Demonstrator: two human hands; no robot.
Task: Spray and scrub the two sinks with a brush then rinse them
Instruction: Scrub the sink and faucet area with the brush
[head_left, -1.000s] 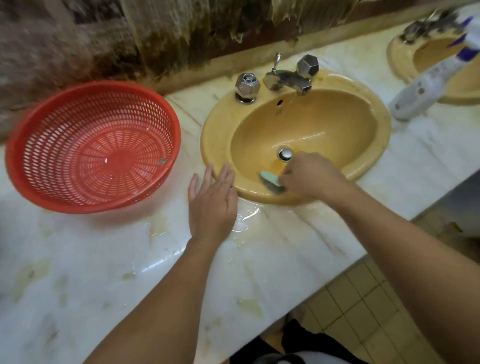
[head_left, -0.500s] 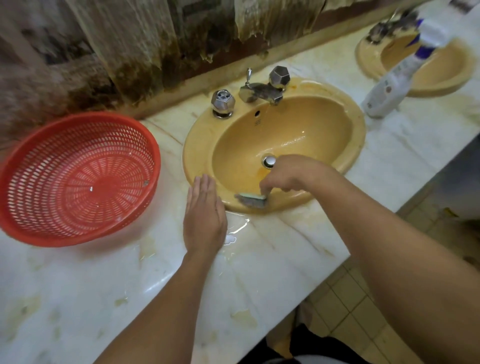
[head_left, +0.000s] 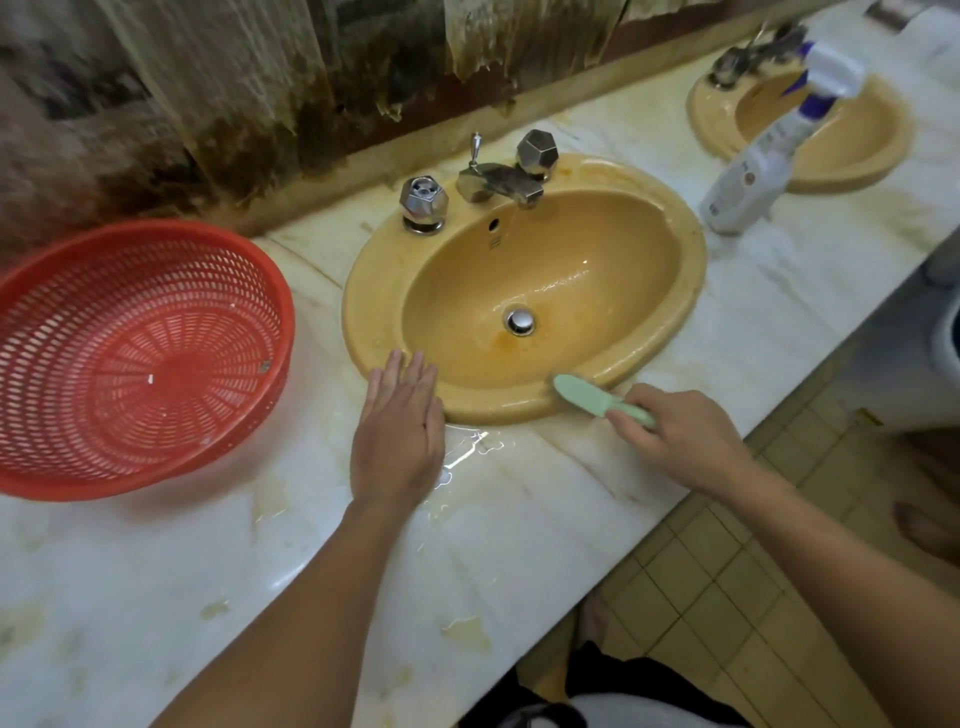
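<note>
The brush (head_left: 597, 401) is pale green plastic, with a rounded flat head and a slim handle; its bristles face down and are hidden. The right hand (head_left: 680, 441) has its grip clamped on the handle, fingers curled round it, and the head reaches up and left from the grip onto the near rim of the sink (head_left: 691, 270). That sink is mustard yellow, oval and wet, with an orange stain by the drain (head_left: 520, 320) further up from the grip. The left hand (head_left: 397, 431) lies flat to the left of the grip, fingers straight and apart, its tips on the sink's rim and its palm on the marble desk (head_left: 311, 545). A puddle (head_left: 467, 447) lies on the desk between the two hands. Up and right of the grip stands a spray bottle (head_left: 753, 171), just beside the second sink (head_left: 878, 156). Far left of the grip sits a red basket (head_left: 130, 358).

Half a second ago the brush was inside the bowl at its near wall, under the right hand; now it lies on the rim further right, with its whole back showing. The left hand keeps its place.
</note>
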